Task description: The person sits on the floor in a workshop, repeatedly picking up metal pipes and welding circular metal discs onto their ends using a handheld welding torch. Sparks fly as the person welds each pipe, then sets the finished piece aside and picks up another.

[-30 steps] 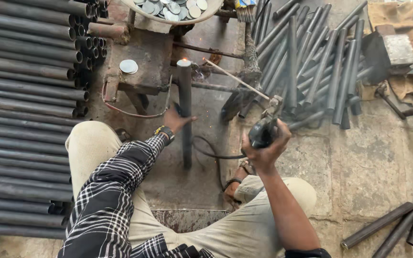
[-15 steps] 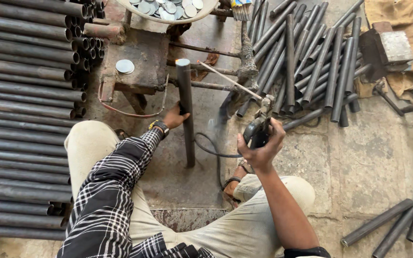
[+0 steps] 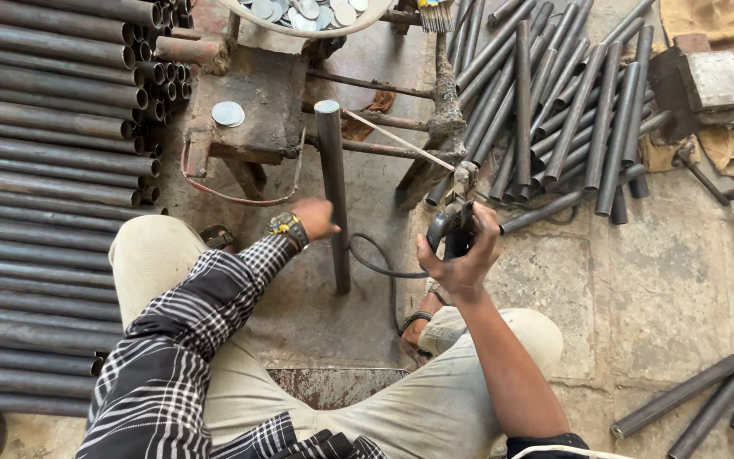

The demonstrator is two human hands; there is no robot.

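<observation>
1 view only, from the head camera, looking down past our knees at a workshop floor.

Item 1: left hand [image 3: 314, 218], wristwatch at the cuff, fingers curled against the side of a dark steel pipe [image 3: 333, 191]. We judge it steadies the pipe; how fully the fingers close around it we cannot tell.

Item 2: the pipe, lying lengthwise away from us on the concrete between our legs, its far end capped with a pale disc and resting against a rusty welding stand [image 3: 256, 106], likely so the end sits raised for work.

Item 3: right hand [image 3: 460, 255], wrapped firmly round a welding electrode holder [image 3: 452, 217]. A thin rod [image 3: 401, 140] runs from its clamp toward the pipe's capped end; a black cable [image 3: 380, 263] trails back under the wrist.

Item 4: 1 loose round disc [image 3: 228, 114] on the stand, and a bowl of similar discs [image 3: 299, 17] at the top edge, within reach.

Item 5: stacked pipes [image 3: 44, 170] at left, a leaning bundle of shorter pipes [image 3: 554, 102] at right, kept apart, perhaps to separate stock.
</observation>
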